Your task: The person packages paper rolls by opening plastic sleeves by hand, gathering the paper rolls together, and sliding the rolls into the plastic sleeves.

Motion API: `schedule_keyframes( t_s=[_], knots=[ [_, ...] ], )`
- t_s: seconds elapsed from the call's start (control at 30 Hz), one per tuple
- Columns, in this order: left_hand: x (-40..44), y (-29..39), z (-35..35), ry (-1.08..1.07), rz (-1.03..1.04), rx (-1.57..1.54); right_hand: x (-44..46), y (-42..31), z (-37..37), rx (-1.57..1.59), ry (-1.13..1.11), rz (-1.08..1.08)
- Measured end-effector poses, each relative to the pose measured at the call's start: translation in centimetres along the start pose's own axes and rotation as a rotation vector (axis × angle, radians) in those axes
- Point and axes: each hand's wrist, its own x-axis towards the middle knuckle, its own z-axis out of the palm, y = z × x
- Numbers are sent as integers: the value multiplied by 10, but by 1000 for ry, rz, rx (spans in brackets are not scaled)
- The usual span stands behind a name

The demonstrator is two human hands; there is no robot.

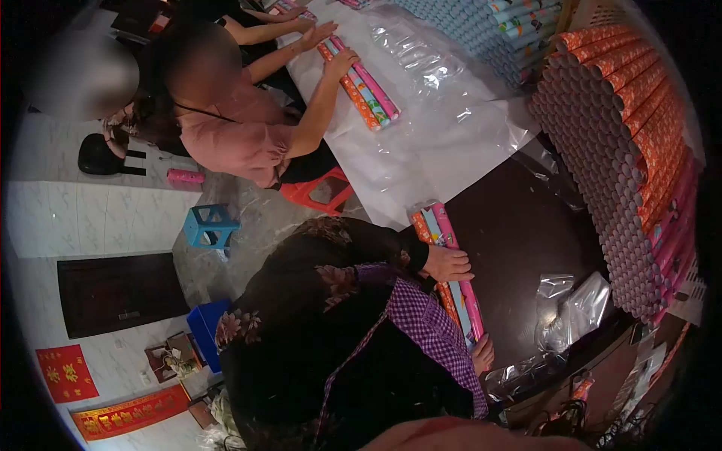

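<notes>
Red poster (67,373) and red banner (131,413) hang on the left wall, both bearing gold Chinese characters, too small and tilted to read surely. The person's 2 hands are apart on a bundle of 3 paper rolls (461,301), orange, pale blue and pink, lying along the left edge of the dark table (519,225). The left hand (447,264) clasps the rolls, fingers bent over the pink roll; the right hand (482,355) touches their near end, its palm hidden, so I cannot tell whether it grips. Bare tabletop opens right of the bundle, as far as the crumpled clear plastic (575,312) and the tall roll stack (602,180). Farther off, a co-worker in a pink shirt (233,146) has both hands at another bundle (366,94) on a white sheet (429,165). At left stands a blue bin (207,336), its contents unclear.
</notes>
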Motion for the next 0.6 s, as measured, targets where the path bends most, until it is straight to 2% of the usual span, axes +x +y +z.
schedule_keyframes(
  t_s=[0.1,0.13,0.2,0.27,0.33,0.6],
  knots=[
    [1,5,-5,-101,3,-33,-4,1,0,47,-18,-16],
    [2,6,-12,-144,-33,-131,-3,-6,-14,56,-34,-18],
    [-2,5,1,-156,-3,11,11,-15,-21,64,-36,-24],
    [5,1,-11,-382,-43,-148,14,-16,-25,67,-54,-29],
    [5,4,-18,-319,-55,-105,16,-19,-26,70,-43,-40],
    [26,2,-21,-430,-44,-80,38,-19,-13,34,-19,-35]
  ],
)
